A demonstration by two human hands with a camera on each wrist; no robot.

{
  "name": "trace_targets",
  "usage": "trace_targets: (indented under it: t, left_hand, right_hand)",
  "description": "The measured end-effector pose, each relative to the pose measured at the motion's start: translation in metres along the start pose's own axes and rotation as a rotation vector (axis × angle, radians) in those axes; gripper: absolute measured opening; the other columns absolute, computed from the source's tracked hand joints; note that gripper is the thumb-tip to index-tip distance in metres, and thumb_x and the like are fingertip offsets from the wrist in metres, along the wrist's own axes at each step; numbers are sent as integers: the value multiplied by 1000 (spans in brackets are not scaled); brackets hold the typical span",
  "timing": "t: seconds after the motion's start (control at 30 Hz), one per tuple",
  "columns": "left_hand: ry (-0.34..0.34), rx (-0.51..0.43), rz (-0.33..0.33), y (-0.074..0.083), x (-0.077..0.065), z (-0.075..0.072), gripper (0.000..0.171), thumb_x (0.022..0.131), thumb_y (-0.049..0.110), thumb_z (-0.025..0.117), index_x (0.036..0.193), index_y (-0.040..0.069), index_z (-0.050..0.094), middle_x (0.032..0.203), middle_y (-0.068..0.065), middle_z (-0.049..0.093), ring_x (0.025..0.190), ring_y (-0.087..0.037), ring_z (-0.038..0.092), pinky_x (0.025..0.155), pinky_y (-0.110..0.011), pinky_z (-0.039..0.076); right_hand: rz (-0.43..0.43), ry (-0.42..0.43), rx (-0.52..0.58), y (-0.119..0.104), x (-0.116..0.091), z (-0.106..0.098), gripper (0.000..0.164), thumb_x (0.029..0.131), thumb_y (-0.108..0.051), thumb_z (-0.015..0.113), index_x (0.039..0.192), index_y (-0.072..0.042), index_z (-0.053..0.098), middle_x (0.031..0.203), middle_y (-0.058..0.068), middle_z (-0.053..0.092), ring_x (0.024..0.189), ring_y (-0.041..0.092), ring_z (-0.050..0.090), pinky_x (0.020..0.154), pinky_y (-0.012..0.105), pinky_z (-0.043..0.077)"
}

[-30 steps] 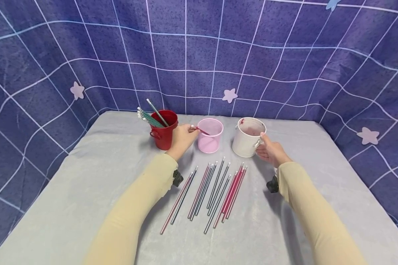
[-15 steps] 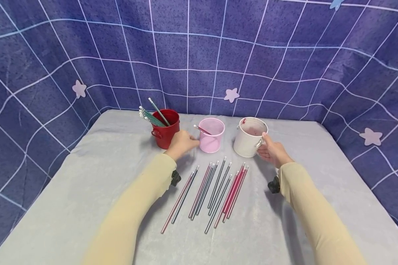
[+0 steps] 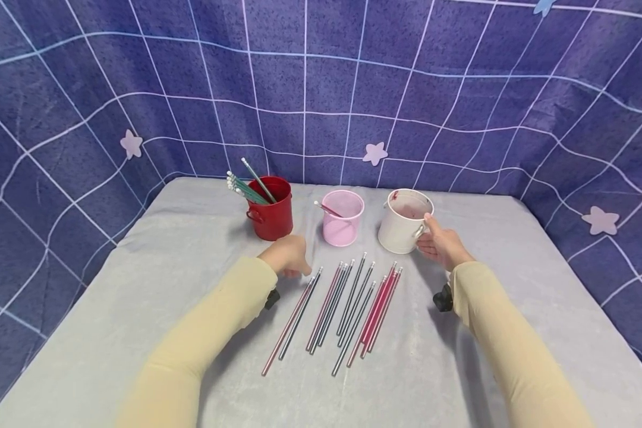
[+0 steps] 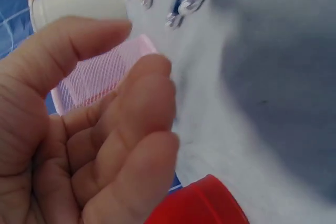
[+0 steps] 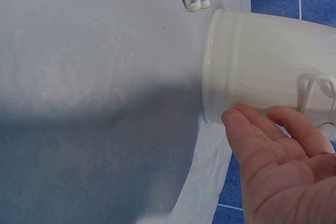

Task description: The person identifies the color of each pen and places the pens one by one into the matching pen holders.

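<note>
Up at the back hangs the big blue-purple grid-pattern curtain (image 3: 321, 83), and before it spreads the pale grey tablecloth (image 3: 139, 297). Three containers stand upright along the far side: the white bucket (image 3: 396, 232) on the right, the red bucket (image 3: 274, 223) on the left with green pencils (image 3: 248, 191) leaning out of it, and the pink mesh cup (image 3: 340, 233) between them. Now the hands: the right hand (image 3: 441, 245) touches the white bucket beside its handle, fingers fairly straight along the wall rather than wrapped round it. And here's the change — the left hand (image 3: 285, 254) has let go at the pink cup and dropped back toward the rows! Its thumb and fingers are apart, nothing between them (the wrist view makes that plain). The upshot: one red pencil (image 3: 329, 210) now leans in the pink cup, eraser end up, so I'd judge that placement done. The rest are on the cloth, red and dark ones mixed — nearest the left hand, a red pencil beside a dark pencil (image 3: 301, 313), eraser ends just beyond its fingertips.
</note>
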State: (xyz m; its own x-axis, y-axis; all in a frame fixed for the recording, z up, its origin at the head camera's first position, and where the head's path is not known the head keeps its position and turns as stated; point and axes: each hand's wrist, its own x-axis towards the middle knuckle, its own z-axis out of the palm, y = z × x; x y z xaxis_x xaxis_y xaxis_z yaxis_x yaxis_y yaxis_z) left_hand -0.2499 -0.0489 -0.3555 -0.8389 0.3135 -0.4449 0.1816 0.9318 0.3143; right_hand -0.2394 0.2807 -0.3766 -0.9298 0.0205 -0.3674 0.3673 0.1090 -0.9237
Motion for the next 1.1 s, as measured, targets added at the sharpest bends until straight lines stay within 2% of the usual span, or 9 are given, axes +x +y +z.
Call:
trace_targets:
  t: [0.13, 0.23, 0.43, 0.6, 0.73, 0.93, 1.1]
  left_hand:
    - [-68, 73, 39, -5, -6, 12, 24, 80, 18, 74, 67, 3, 61, 52, -5, 62, 45, -16, 59, 45, -27, 48]
    - [-90, 74, 50, -8, -11, 21, 27, 80, 18, 75, 63, 3, 60, 48, -4, 60, 42, -15, 56, 43, -26, 47]
    - [-68, 57, 71, -12, -18, 30, 30, 81, 18, 72, 58, 4, 59, 45, -3, 57, 39, -13, 54, 41, -26, 48]
    - [-77, 60, 84, -14, -23, 35, 30, 80, 14, 71, 55, 4, 59, 44, -3, 56, 38, -13, 53, 40, -26, 48]
    - [-85, 80, 103, -15, -28, 39, 30, 79, 13, 71, 54, 5, 59, 42, -2, 56, 36, -12, 52, 38, -25, 45]
    - [-57, 93, 137, -16, -33, 44, 29, 76, 13, 73, 52, 6, 57, 40, -2, 53, 33, -12, 48, 36, -25, 42]
    - [-63, 71, 128, -16, -35, 48, 28, 75, 11, 73, 53, 5, 57, 40, -3, 53, 33, -12, 48, 37, -26, 43]
  right_hand:
    - [2, -3, 0, 0, 0, 0, 88, 98, -56, 25, 137, 23, 25, 141, 39, 28, 134, 42, 31, 110, 44, 28]
    - [0, -6, -5, -1, 0, 0, 89, 98, -56, 25, 137, 23, 24, 141, 39, 28, 134, 43, 30, 110, 44, 28]
    - [-1, -6, -19, -1, 0, -3, 90, 97, -57, 24, 138, 23, 23, 141, 39, 27, 134, 43, 30, 110, 45, 28]
    - [5, 11, -32, -1, 0, -1, 89, 98, -58, 25, 138, 22, 25, 140, 38, 30, 133, 42, 32, 109, 44, 29]
    - [6, 10, -28, -1, -1, -1, 90, 97, -58, 24, 138, 22, 25, 140, 38, 29, 133, 42, 32, 109, 44, 30]
    - [0, 8, -21, -1, -1, -2, 90, 97, -58, 23, 137, 23, 24, 140, 39, 29, 133, 43, 32, 109, 45, 30]
    - [4, 10, -17, 0, -1, 0, 90, 97, -57, 24, 137, 23, 25, 140, 38, 29, 133, 43, 32, 109, 45, 30]
